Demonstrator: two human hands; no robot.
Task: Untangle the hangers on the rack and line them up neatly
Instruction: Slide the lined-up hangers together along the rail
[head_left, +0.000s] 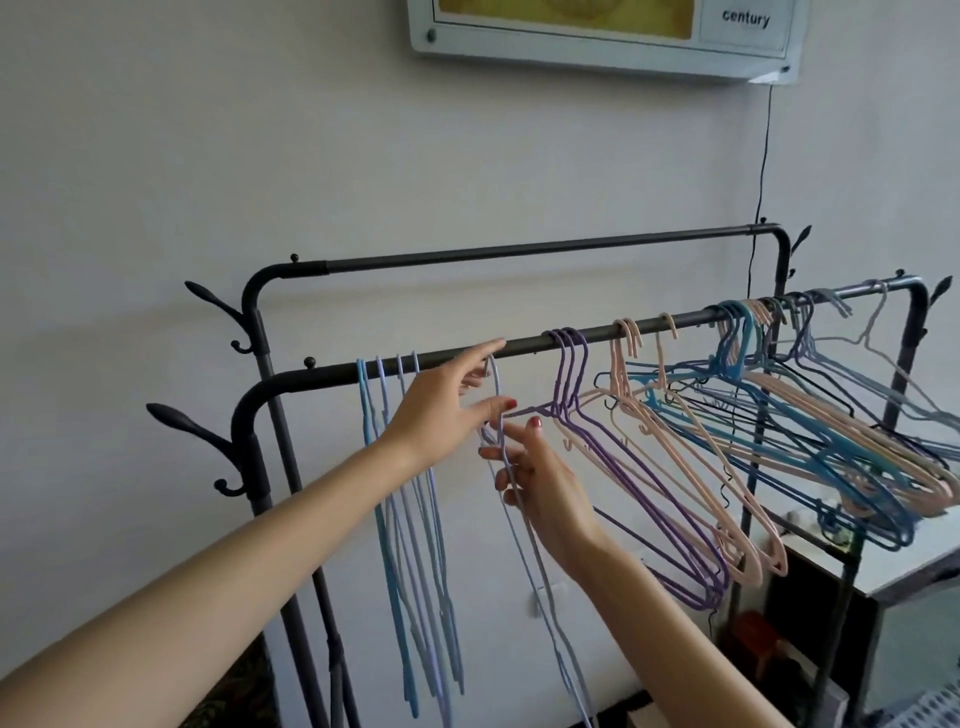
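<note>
We see the left hand (441, 400) and the right hand (540, 483) both pinching one pale lilac hanger (511, 499) hooked on the rack's front rail (519, 344), between four hanging blue hangers (410, 499) and three purple ones (639, 467).

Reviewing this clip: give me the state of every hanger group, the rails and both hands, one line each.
Blue hangers: four, hanging straight, evenly spaced on the front rail.
Lavender hanger: held, hook near the front rail.
Purple hangers: bunched, swung sideways.
Pink and blue hangers: tangled at right.
Front rail: loaded.
Back rail: bare.
Left hand: fingers pinch the lavender hanger's neck.
Right hand: holds its shoulder.
</note>
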